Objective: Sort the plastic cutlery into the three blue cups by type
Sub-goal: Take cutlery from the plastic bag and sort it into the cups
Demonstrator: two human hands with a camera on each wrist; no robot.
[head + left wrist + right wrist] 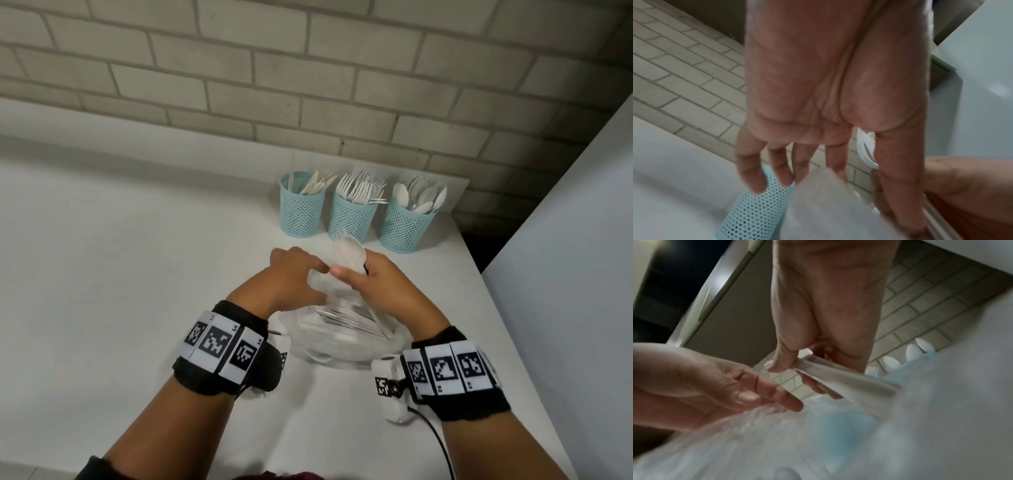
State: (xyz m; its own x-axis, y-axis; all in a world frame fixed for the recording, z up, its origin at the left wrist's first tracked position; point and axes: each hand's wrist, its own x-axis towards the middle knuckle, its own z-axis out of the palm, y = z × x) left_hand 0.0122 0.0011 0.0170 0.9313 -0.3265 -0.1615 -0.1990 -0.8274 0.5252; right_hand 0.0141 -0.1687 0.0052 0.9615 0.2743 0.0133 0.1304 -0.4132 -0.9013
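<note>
A bundle of spoons (347, 255), light, stiff and slippery, is pinched at the handles by the right hand (383, 284), cups (349, 219) at 12 o'clock; the left hand (291, 274) is spread.

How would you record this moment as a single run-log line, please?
right hand: grips spoon bundle | left hand: open beside it | bag: under hands | three cups: part-filled

motion blur smears the clear bag (838, 443) across the right wrist view, and the right hand (380, 277) hides how many spoons it grips.
</note>
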